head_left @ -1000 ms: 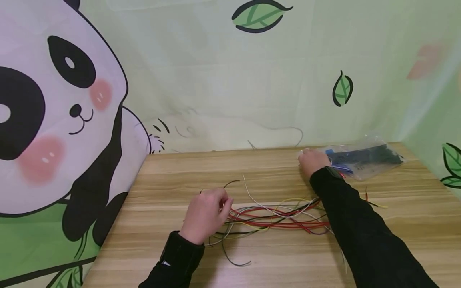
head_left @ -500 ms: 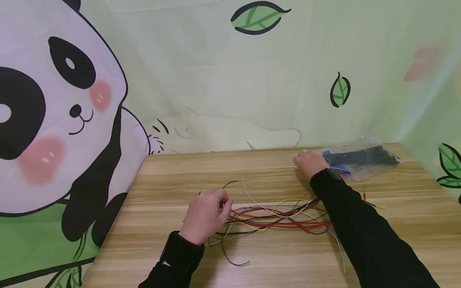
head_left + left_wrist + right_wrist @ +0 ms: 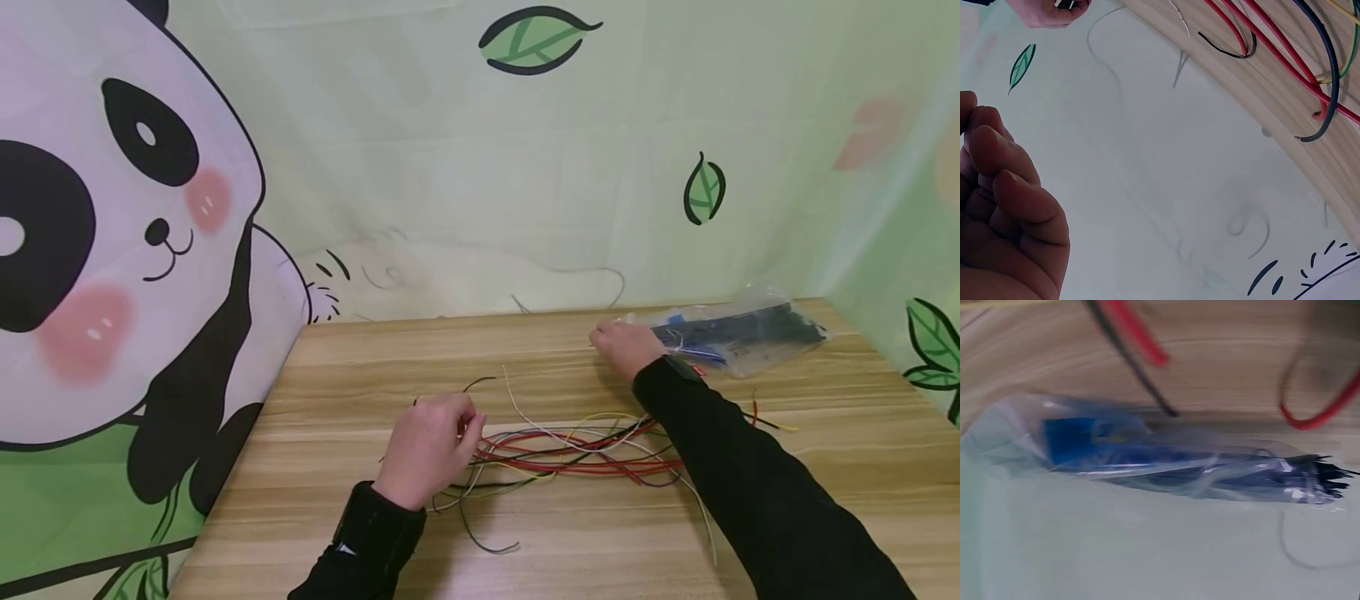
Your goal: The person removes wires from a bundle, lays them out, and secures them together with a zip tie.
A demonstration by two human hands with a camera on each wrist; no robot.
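Observation:
My left hand (image 3: 429, 450) is held over the left end of a loose bundle of wires (image 3: 585, 467), red, black, white, yellow and grey. In the left wrist view, the fingers (image 3: 1035, 215) are loosely curled around nothing. Farther back, my right hand (image 3: 628, 346) is at the left end of a clear plastic bag (image 3: 765, 357) of black cable ties (image 3: 757, 325). One thin black cable tie (image 3: 1349, 472) sticks out past the others in the right wrist view, towards my hand. My right fingers seem to pinch it; the fingertips are mostly hidden.
Blue items (image 3: 1069, 439) also show inside the bag. Wire ends stick out of the bundle, and part of it passes under my right sleeve (image 3: 750, 475). The wooden table (image 3: 360, 358) meets a printed cloth backdrop (image 3: 450, 208) at its back and sides.
My right hand has drawn a short way left from the bag, uncovering more of its left end. The bag has barely moved. My left hand stays where it was.

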